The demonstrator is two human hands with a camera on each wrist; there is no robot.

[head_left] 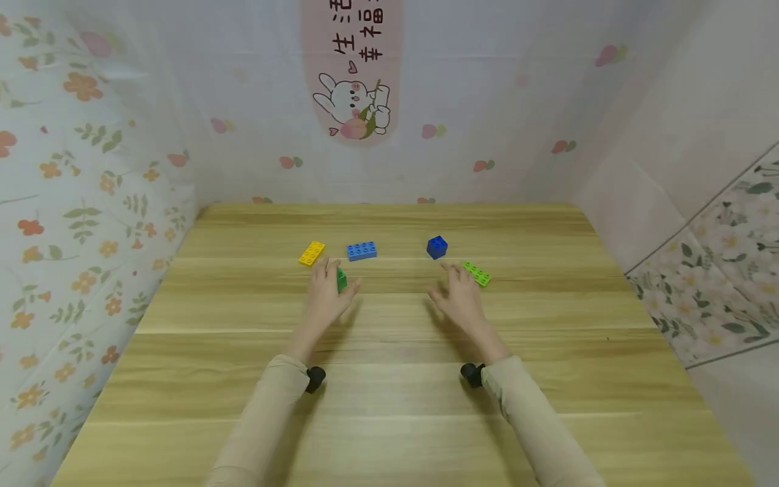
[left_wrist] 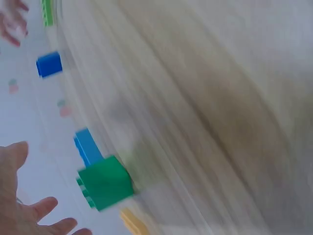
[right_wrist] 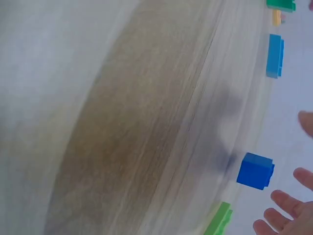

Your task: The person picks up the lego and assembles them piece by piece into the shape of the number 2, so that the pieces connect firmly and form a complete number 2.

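My left hand [head_left: 326, 292] hovers with spread fingers over a green block [head_left: 342, 279], which it partly hides in the head view. The left wrist view shows that green block [left_wrist: 105, 183] standing on the table, apart from the fingers. To the right, my right hand [head_left: 461, 297] is held above the table with its fingers apart and nothing in them. Nearest to it are a lime green block [head_left: 477, 274] and a dark blue block [head_left: 437, 247]. In the right wrist view the dark blue block [right_wrist: 255, 171] sits close to the fingertips, with a gap between.
A flat yellow block [head_left: 312, 253] and a lighter blue block [head_left: 362, 251] lie toward the back of the wooden table [head_left: 389, 379]. Patterned cloth [head_left: 243, 101] hangs behind the table and along both sides.
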